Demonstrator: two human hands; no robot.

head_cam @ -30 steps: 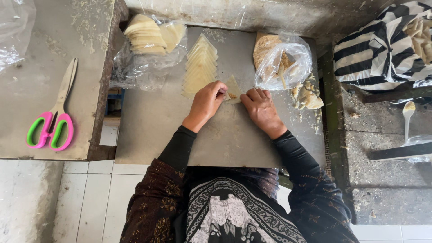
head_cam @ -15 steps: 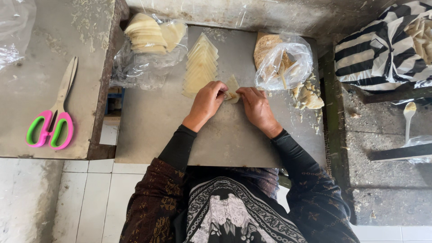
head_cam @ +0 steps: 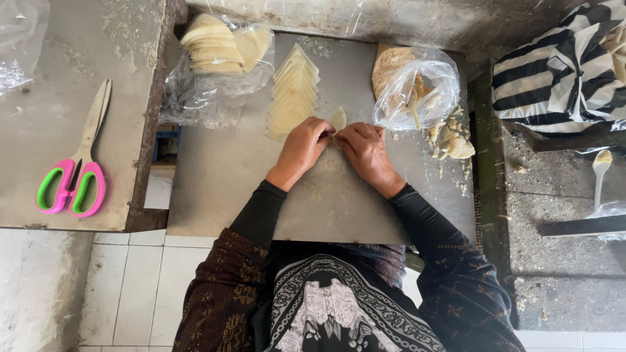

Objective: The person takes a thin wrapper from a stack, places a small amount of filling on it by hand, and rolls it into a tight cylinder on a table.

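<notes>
In the head view, you had both hands drawn together over the middle of the grey metal worktop (head_cam: 326,202). Your left hand (head_cam: 301,148) and right hand (head_cam: 366,153) were curled, fingertips meeting, and between them they pinched one small pale wrapper (head_cam: 338,118). Its rounded edge poked out just above your fingers. The rest of it was hidden beneath them, so I could not tell whether any filling was inside.

By my reading, you were in the middle of folding or pinching that single piece, with its shape not yet finished. Thin as it looked, any further pinch would have called for light, even pressure from both sides, with the piece kept low over the worktop.

The fanned stack of wrappers (head_cam: 293,91) lay just beyond your left hand. A clear bag of more wrappers (head_cam: 218,58) sat further to the left. Beside your right hand stood an open clear bag of crumbs (head_cam: 417,91), with a crumbly pale heap (head_cam: 450,140) next to it. The pink and green scissors (head_cam: 72,176) rested well apart on the neighbouring surface.

Compared with a second earlier, your right hand had moved in toward your left, closing the small gap that had been between them. The wrapper now stood up past your fingertips instead of lying low between your hands. The stack, the bags and the scissors had not shifted.
</notes>
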